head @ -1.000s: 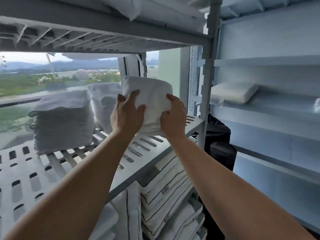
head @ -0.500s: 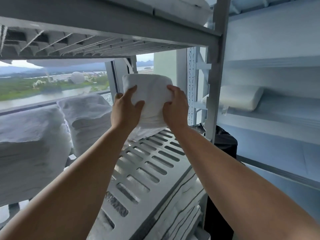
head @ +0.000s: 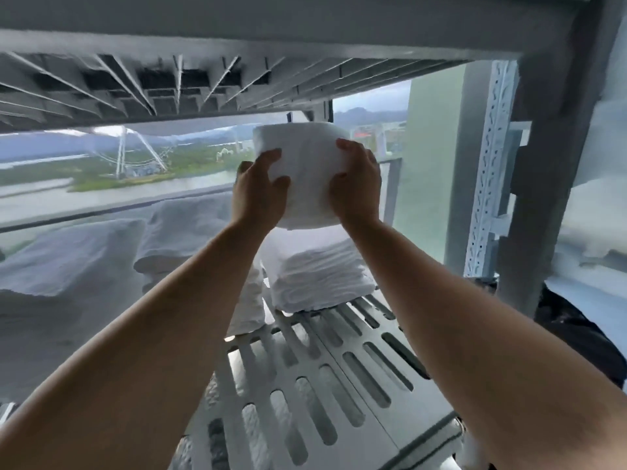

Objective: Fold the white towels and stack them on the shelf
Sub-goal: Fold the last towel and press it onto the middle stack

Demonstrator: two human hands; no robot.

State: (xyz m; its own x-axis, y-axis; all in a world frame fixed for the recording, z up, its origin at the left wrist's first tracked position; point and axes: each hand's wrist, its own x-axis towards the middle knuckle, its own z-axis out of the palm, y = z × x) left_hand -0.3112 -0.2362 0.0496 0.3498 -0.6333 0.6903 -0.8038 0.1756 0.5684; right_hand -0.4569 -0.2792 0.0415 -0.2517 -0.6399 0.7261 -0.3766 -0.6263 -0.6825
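I hold a folded white towel (head: 305, 171) up in the air with both hands. My left hand (head: 259, 195) grips its left side and my right hand (head: 356, 184) grips its right side. The towel hangs just above a short stack of folded white towels (head: 319, 276) that rests at the back right of the slotted grey shelf (head: 339, 374). A small gap shows between the held towel and the stack. Two taller towel stacks (head: 68, 266) stand to the left on the same shelf.
The underside of the upper shelf (head: 203, 76) is close above the held towel. A grey upright post (head: 543, 184) and a perforated white rail (head: 488, 171) stand to the right. A window with a landscape lies behind. A dark object (head: 573, 330) sits low right.
My view has moved closer and lower into the shelf. The held towel has moved further back, over the short stack, which has come into view beneath it.
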